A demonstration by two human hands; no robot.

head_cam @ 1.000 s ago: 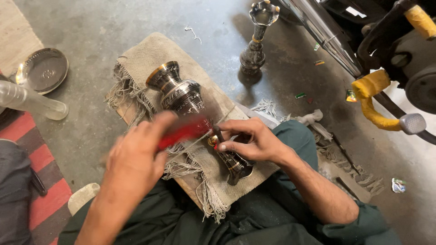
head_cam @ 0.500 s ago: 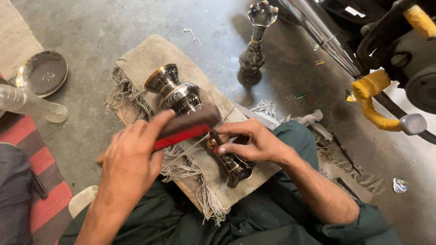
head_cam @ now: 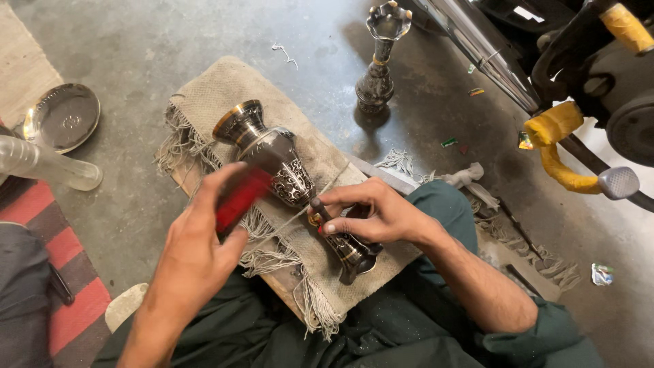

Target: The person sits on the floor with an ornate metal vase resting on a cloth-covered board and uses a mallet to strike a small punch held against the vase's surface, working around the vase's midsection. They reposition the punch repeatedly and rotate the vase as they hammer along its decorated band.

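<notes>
The left hand (head_cam: 197, 252) is raised, fingers wrapped around a blurred red-handled tool (head_cam: 240, 197). The right hand (head_cam: 375, 215) pinches a thin punch (head_cam: 320, 211) against the dark engraved vase (head_cam: 286, 170), which lies tilted on burlap cloth (head_cam: 218, 88), near centre.

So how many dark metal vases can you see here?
2: one vase lying on the burlap-covered board under the right hand; another vase upright on the floor beyond.

Left hand (head_cam: 197, 252) raised, fingers curled in closed grip; right hand (head_cam: 371, 215) pinching, forearm extended.
</notes>
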